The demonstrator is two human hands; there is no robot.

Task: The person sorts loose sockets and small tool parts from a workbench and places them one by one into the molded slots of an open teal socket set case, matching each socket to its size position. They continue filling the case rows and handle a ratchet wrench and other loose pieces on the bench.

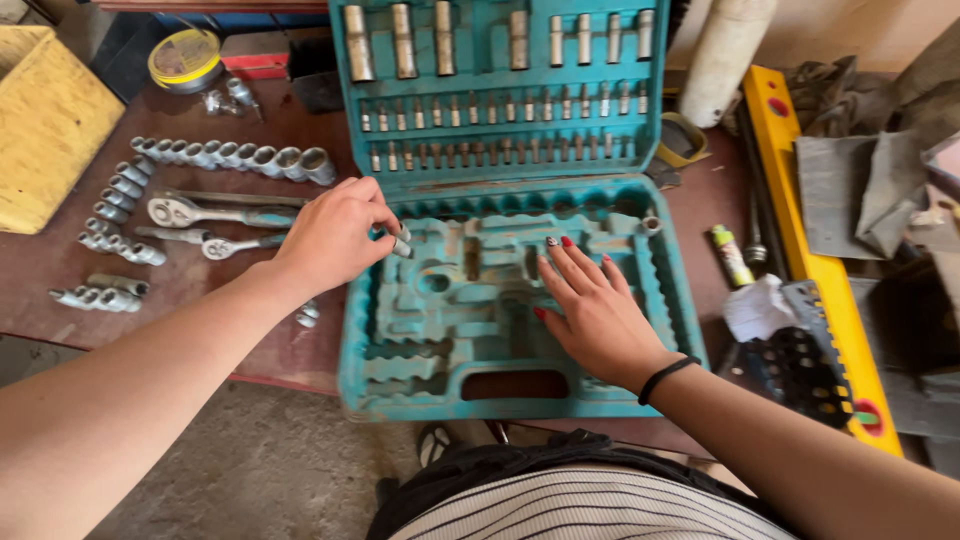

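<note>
Left hand grip pinches a small socket over the teal case; loose sockets and ratchets lie left. Right hand flat, open, on tray.

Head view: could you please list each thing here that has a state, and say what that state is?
Tool case: open, lid up, lower tray mostly bare.
Lid bits: seated in their rows.
Left hand: pinching a small socket over the tray's left edge.
Right hand: flat on the tray, holding nothing.
Loose sockets: lying in rows on the table.
Ratchets: lying flat on the table.
</note>
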